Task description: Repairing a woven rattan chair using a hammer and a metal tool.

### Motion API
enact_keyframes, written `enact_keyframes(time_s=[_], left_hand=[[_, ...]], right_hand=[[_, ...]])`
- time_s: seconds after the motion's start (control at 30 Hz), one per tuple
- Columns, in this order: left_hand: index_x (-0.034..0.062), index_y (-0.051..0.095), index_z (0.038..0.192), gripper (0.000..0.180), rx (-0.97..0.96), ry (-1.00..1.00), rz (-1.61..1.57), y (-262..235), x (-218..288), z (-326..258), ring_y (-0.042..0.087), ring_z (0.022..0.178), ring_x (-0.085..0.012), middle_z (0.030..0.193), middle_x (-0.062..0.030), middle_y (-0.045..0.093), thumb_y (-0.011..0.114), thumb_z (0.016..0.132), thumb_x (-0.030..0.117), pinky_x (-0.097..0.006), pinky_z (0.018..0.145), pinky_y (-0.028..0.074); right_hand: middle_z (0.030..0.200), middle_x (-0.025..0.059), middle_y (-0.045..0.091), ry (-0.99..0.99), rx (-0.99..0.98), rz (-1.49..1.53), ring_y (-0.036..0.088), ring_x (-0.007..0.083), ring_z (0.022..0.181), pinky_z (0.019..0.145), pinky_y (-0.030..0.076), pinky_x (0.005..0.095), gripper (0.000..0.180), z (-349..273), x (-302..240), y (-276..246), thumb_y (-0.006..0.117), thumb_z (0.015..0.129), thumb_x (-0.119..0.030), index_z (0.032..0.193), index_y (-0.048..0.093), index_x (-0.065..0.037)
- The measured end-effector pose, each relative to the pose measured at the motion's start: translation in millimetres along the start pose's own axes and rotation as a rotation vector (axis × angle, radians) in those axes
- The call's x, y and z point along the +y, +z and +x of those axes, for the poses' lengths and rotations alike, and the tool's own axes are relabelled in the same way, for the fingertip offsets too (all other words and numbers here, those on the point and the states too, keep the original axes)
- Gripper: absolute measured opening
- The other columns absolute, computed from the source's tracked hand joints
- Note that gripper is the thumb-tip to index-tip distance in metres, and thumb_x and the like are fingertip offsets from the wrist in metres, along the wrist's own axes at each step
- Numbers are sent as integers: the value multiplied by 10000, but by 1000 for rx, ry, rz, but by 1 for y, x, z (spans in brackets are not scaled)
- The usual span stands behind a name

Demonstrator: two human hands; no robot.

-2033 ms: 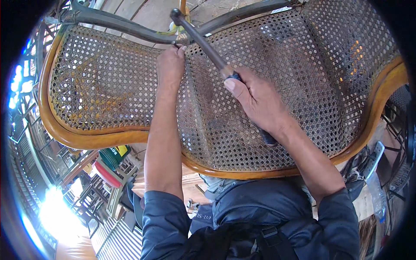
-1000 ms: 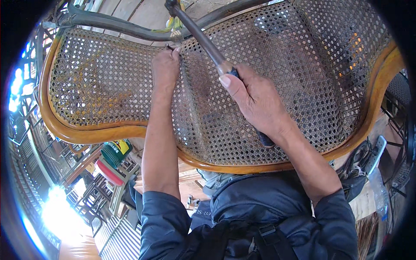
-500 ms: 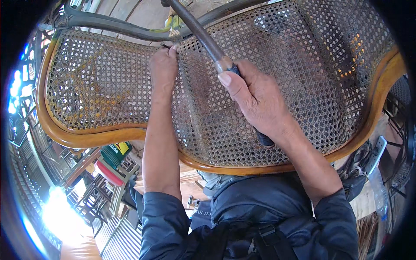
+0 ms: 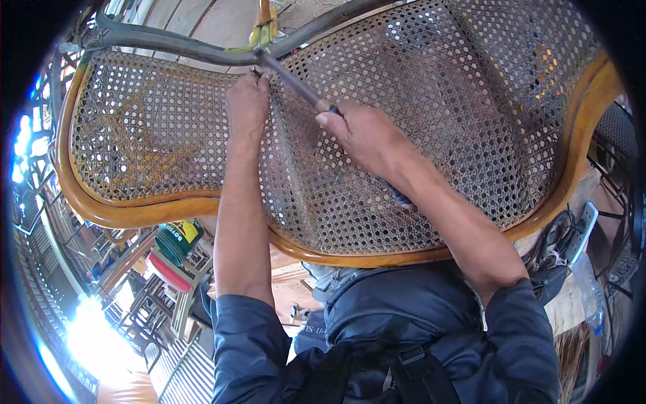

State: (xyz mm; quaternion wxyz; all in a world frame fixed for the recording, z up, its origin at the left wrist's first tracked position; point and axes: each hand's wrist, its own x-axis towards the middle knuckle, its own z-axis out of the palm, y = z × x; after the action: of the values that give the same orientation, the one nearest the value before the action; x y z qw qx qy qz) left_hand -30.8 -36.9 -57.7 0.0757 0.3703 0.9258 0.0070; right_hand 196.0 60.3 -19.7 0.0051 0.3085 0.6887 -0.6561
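Observation:
My right hand (image 4: 360,135) is wrapped round the handle of a hammer (image 4: 293,82), whose head is up by the dark far rail (image 4: 182,47). Just below that head, my left hand (image 4: 247,104) is closed in a pinch. A small dark tip pokes out of its fingers, too small to name. Both hands are over a woven cane panel (image 4: 377,175), which has a glossy orange-brown curved wooden frame (image 4: 141,212) on the near side. Beside the hammer head, a yellow-green wrapping (image 4: 264,34) is around a joint at the rail.
The near edge of the framed panel lies against my lap. A green container (image 4: 176,242) and a red-topped object (image 4: 168,273) stand below at the left. At the right are a white strip (image 4: 583,229) and a clear plastic bottle (image 4: 589,296). Wooden boards (image 4: 195,20) lie beyond the rail.
The hammer has swung down, its head moving from above the rail to right by my left fingers. My right hand moved left and slightly farther away. The left hand stays pinched.

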Motion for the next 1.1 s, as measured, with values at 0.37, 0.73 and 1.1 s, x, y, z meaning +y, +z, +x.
enact_keyframes(time_s=[0.37,0.73,1.1], left_hand=[[-27,630,768,368,34,-12,-70,-5,0,-17,605,761,-439,781,-263,619,569,890,315,-492,709,463],[-13,670,856,369,77,29,-47,0,-1,-18,619,756,-405,788,-242,629,564,893,338,-443,689,472],[-13,665,799,336,103,9,-40,1,0,-14,622,768,-410,802,-242,632,561,891,294,-484,699,477]], right_hand=[[857,266,622,80,114,71,626,419,828,725,492,442,400,-31,4,-17,494,938,-362,1027,566,22],[740,238,608,20,62,25,640,356,707,645,499,426,434,-31,-1,-14,494,946,-376,926,551,53],[636,184,581,-6,47,133,619,303,584,556,488,400,430,-29,-15,-20,503,945,-388,872,545,34]])
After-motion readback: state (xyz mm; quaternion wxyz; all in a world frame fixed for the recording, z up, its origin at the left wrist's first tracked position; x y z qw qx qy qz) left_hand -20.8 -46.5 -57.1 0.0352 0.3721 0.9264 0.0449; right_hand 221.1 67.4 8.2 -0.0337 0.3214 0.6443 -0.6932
